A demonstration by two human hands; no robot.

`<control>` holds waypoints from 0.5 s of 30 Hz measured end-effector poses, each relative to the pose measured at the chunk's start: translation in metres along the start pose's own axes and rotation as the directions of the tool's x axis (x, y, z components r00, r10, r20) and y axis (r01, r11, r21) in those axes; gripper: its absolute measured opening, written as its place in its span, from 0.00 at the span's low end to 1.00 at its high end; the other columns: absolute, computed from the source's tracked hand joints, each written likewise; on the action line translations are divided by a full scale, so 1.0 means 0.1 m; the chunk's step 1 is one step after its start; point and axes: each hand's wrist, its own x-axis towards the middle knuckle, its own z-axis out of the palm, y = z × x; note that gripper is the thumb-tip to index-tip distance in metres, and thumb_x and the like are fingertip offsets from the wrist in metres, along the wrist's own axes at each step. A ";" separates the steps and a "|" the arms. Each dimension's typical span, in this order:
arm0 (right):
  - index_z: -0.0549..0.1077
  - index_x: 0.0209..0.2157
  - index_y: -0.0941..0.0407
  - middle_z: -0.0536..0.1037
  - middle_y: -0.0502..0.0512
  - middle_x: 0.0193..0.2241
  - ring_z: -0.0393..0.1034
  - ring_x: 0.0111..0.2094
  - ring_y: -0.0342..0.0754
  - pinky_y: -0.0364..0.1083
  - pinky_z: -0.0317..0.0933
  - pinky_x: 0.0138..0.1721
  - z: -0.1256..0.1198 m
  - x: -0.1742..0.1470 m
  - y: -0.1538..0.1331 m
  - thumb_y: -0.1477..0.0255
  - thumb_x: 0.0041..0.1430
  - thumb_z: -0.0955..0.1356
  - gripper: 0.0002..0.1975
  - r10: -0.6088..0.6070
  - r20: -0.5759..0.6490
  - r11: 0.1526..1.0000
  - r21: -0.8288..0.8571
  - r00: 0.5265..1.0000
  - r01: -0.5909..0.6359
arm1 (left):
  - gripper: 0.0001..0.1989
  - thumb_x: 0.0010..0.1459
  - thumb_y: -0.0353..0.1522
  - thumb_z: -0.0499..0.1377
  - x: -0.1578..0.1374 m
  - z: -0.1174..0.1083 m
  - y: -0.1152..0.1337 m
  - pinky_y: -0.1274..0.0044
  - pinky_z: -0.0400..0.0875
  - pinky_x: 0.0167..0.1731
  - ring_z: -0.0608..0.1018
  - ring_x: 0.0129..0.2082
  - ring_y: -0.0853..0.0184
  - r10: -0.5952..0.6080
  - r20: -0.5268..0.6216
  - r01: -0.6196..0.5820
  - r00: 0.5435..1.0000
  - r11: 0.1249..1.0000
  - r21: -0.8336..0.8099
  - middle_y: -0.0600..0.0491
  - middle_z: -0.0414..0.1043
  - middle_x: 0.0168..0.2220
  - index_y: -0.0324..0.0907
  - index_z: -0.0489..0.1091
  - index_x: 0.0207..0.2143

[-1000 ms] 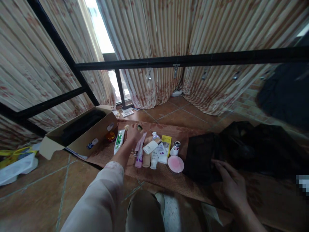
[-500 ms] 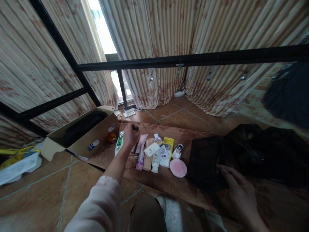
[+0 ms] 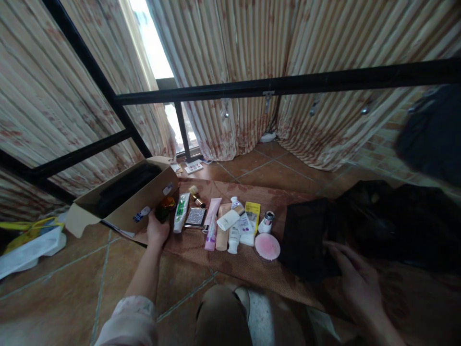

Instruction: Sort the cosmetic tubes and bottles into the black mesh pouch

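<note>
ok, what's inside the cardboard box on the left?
The cardboard box lies open with something dark, maybe black fabric, filling it. Anything beneath that is hidden. The left hand is beside its near corner.

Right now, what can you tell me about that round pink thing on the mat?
The round pink thing is a flat disc, probably a compact or lid, with a pale pink rim and a deeper, blotchy pink middle. It looks like smooth plastic. It lies flat on the brown woven mat, at the near right end of the row of tubes and bottles. A small white jar with a silver top stands just behind it, and black fabric lies right beside it. Neither hand touches it.
</note>
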 end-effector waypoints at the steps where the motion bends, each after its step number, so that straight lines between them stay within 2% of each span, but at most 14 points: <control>1: 0.81 0.33 0.52 0.83 0.54 0.36 0.76 0.41 0.55 0.47 0.69 0.39 0.00 0.00 0.00 0.57 0.52 0.68 0.15 0.005 0.001 1.000 0.002 1.000 -0.005 | 0.34 0.55 0.35 0.60 -0.01 0.00 0.01 0.60 0.74 0.49 0.78 0.50 0.50 -0.015 -0.003 0.015 1.000 1.000 -0.009 0.39 0.74 0.50 0.40 0.56 0.62; 3: 0.81 0.33 0.53 0.83 0.54 0.36 0.76 0.42 0.55 0.47 0.68 0.40 -0.01 0.00 0.00 0.57 0.52 0.68 0.16 0.026 -0.002 1.000 0.005 1.000 -0.026 | 0.34 0.53 0.33 0.60 -0.06 -0.03 0.03 0.60 0.73 0.52 0.77 0.52 0.51 -0.060 -0.027 0.059 0.998 0.998 -0.030 0.40 0.73 0.53 0.40 0.57 0.62; 6: 0.81 0.33 0.53 0.83 0.54 0.36 0.75 0.43 0.56 0.47 0.67 0.41 -0.01 0.01 0.01 0.57 0.50 0.69 0.16 0.058 -0.023 0.998 0.008 0.998 -0.058 | 0.33 0.53 0.31 0.58 -0.21 -0.07 0.11 0.61 0.69 0.57 0.73 0.56 0.51 -0.090 -0.085 0.087 0.992 0.995 -0.044 0.37 0.69 0.56 0.34 0.58 0.62; 9: 0.81 0.32 0.54 0.83 0.55 0.35 0.75 0.42 0.56 0.47 0.67 0.40 -0.01 0.02 0.02 0.57 0.49 0.69 0.16 0.024 -0.028 1.000 0.006 0.999 -0.024 | 0.31 0.57 0.35 0.56 -0.42 -0.04 0.27 0.60 0.63 0.60 0.68 0.60 0.50 -0.089 -0.135 0.083 0.987 0.995 -0.051 0.34 0.66 0.59 0.31 0.59 0.61; 11: 0.81 0.31 0.54 0.83 0.56 0.35 0.75 0.41 0.56 0.48 0.67 0.38 0.00 0.03 0.02 0.57 0.49 0.68 0.16 0.006 -0.019 1.000 0.012 1.000 -0.005 | 0.32 0.59 0.40 0.55 -0.52 0.01 0.41 0.60 0.62 0.60 0.68 0.61 0.49 -0.065 -0.095 0.061 0.993 0.997 -0.039 0.34 0.65 0.59 0.31 0.58 0.62; 13: 0.81 0.32 0.54 0.83 0.56 0.34 0.75 0.41 0.56 0.48 0.66 0.38 0.00 0.02 0.01 0.57 0.49 0.69 0.16 0.023 -0.014 1.000 0.020 1.000 -0.023 | 0.34 0.59 0.42 0.55 -0.56 0.08 0.52 0.60 0.63 0.59 0.68 0.60 0.47 -0.043 0.011 0.043 0.999 0.999 -0.009 0.31 0.66 0.58 0.28 0.59 0.61; 15: 0.81 0.33 0.54 0.83 0.55 0.35 0.75 0.41 0.56 0.48 0.66 0.40 0.00 0.01 -0.01 0.57 0.49 0.69 0.17 0.061 -0.021 0.998 0.026 0.998 -0.061 | 0.32 0.59 0.43 0.55 -0.54 0.14 0.59 0.59 0.63 0.58 0.70 0.58 0.45 -0.022 0.100 0.022 0.995 1.000 0.009 0.29 0.68 0.55 0.27 0.63 0.58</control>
